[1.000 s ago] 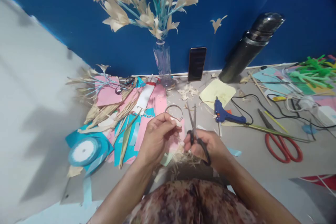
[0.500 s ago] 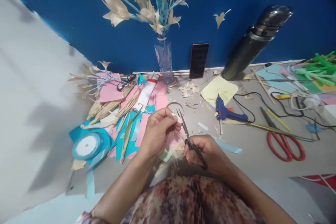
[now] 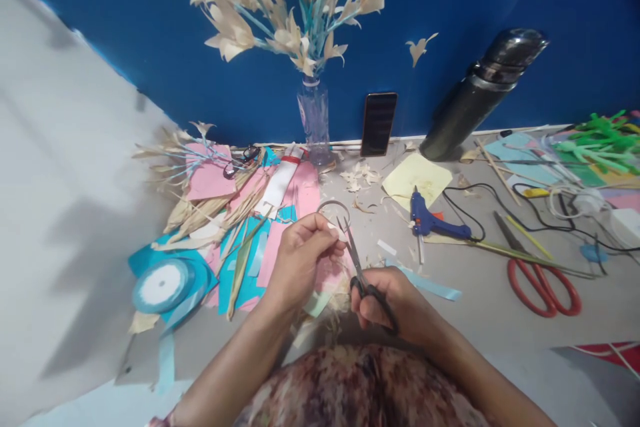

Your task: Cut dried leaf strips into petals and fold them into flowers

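My left hand [image 3: 305,250] is closed in a pinch, and a small pale piece seems to sit at its fingertips, too small to make out well. In my right hand [image 3: 387,297] are small scissors [image 3: 354,253] with dark handles. Their blades stand slightly apart and point up and away, right beside the left fingertips. Behind the left fingers lies a thin ring-shaped item [image 3: 334,203] on the table. Pale husk scraps [image 3: 340,297] and pink paper [image 3: 280,247] lie under and around the two hands.
A blue glue gun [image 3: 425,217] rests on yellow paper [image 3: 417,177], with red-handled scissors [image 3: 543,287] to its right. A bottle [image 3: 314,120] of husk flowers, a phone [image 3: 379,123] and a dark flask [image 3: 480,97] stand along the wall. A ribbon spool [image 3: 163,283] lies left.
The scissor blades have opened slightly and remain near the left fingertips. Both hands hold almost the same place. The view has tipped a little, so the scene sits slightly lower.
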Tool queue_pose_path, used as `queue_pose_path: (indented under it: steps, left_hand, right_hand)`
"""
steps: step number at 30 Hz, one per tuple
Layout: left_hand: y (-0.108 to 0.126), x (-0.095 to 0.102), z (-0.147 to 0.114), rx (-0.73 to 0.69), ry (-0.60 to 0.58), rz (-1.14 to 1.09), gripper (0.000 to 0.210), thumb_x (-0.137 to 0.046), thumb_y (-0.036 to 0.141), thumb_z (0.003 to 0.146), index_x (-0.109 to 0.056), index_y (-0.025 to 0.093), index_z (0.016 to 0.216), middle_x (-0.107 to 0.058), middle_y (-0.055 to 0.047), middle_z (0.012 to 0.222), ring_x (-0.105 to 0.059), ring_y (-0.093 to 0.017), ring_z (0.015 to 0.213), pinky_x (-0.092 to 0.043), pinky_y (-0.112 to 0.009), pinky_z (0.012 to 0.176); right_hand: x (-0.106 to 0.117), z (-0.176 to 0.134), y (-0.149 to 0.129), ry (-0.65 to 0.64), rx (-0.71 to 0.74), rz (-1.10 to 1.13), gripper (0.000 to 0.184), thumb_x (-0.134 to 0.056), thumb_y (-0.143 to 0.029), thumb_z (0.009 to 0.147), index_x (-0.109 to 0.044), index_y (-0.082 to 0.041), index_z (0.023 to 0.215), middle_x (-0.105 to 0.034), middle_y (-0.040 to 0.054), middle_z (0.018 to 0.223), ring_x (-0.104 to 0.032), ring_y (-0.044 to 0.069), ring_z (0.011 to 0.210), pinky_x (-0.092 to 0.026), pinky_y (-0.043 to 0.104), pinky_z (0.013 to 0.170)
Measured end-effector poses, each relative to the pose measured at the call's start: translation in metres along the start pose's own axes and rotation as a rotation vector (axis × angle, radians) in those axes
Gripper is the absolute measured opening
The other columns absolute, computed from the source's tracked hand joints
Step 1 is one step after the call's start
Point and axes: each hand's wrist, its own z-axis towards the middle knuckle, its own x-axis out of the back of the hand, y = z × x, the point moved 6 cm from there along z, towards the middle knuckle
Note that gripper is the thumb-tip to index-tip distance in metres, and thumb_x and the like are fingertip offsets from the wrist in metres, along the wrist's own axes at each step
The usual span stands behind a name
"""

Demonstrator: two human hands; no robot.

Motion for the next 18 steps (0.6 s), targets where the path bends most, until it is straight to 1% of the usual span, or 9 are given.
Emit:
queue_pose_path:
  steps: [3, 8, 13, 18]
  left_hand:
    - [0.001, 0.001, -0.001, -0.019, -0.005, 0.016, 0.013, -0.069, 0.018, 0.074, -0.058, 0.016, 0.068, -0.064, 0.002, 0.06, -0.06, -0.009, 0.056, -0.044, -0.019, 0.057]
    - [0.006, 0.003, -0.004, -0.094, -0.056, 0.112, 0.011, -0.069, 0.019, 0.078, -0.06, 0.016, 0.072, -0.066, 0.001, 0.066, -0.058, -0.01, 0.061, -0.045, -0.021, 0.061]
    - [0.007, 0.004, -0.004, -0.049, -0.089, 0.192, 0.013, -0.07, 0.02, 0.075, -0.06, 0.016, 0.068, -0.065, 0.001, 0.057, -0.056, -0.009, 0.053, -0.041, -0.019, 0.054]
    - [0.011, 0.007, -0.005, -0.024, -0.091, 0.226, 0.013, -0.07, 0.02, 0.071, -0.059, 0.016, 0.065, -0.065, 0.001, 0.055, -0.053, -0.009, 0.048, -0.038, -0.019, 0.048]
  right_hand:
    - [0.002, 0.001, 0.001, 0.009, 0.021, -0.025, 0.062, -0.072, -0.075, 0.065, -0.058, -0.015, 0.065, -0.058, 0.0009, 0.057, -0.041, 0.009, 0.049, -0.03, 0.02, 0.046]
    - [0.009, 0.002, 0.0, 0.06, 0.007, -0.069, 0.064, -0.073, -0.077, 0.061, -0.057, -0.015, 0.062, -0.057, 0.0011, 0.054, -0.043, 0.01, 0.049, -0.029, 0.021, 0.045]
    - [0.007, 0.001, 0.005, 0.013, -0.096, -0.033, 0.055, -0.079, -0.066, 0.057, -0.059, -0.015, 0.061, -0.055, -0.0011, 0.051, -0.044, 0.01, 0.046, -0.029, 0.021, 0.043]
    - [0.005, 0.004, 0.012, -0.008, -0.139, 0.008, 0.043, -0.08, -0.053, 0.06, -0.062, -0.015, 0.06, -0.057, -0.0012, 0.048, -0.045, 0.009, 0.044, -0.028, 0.02, 0.043]
